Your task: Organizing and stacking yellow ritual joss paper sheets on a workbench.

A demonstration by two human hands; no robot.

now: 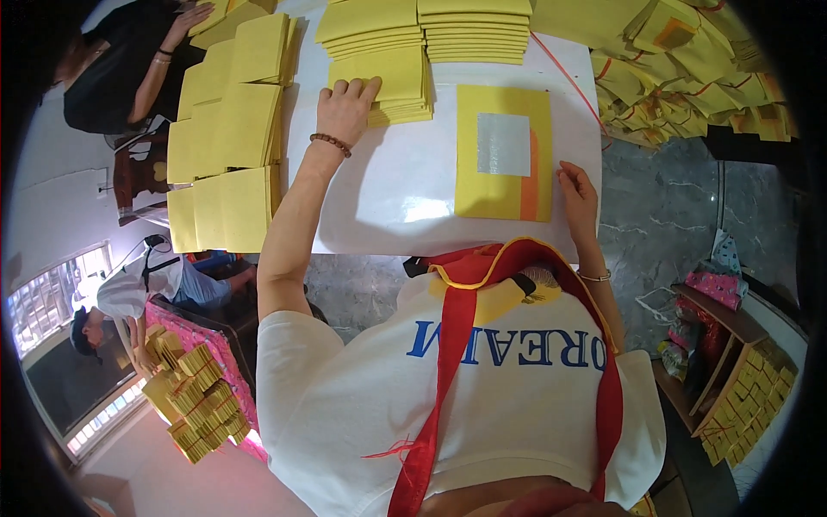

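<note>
My left hand (343,110) lies on the near-left part of a stack of folded yellow paper (394,73), palm down with its fingers a little apart. It grips nothing that I can see. On the white table (388,185), right of that stack, a yellow paper sheet (536,112) lies flat. The sheet bears a silver-grey square (503,145) and an orange strip (528,191). Just off the sheet's right edge is my right hand (580,196), fingers loosely bent and thumb apart, with nothing visible in it.
Tall yellow paper stacks (245,129) line the table's left side; further piles (476,26) stand at the back. A red cord (568,73) runs along the right. Bundled yellow paper (680,77) heaps up at far right. Another person (112,73) reaches in at upper left; a second (142,289) handles bundles at lower left.
</note>
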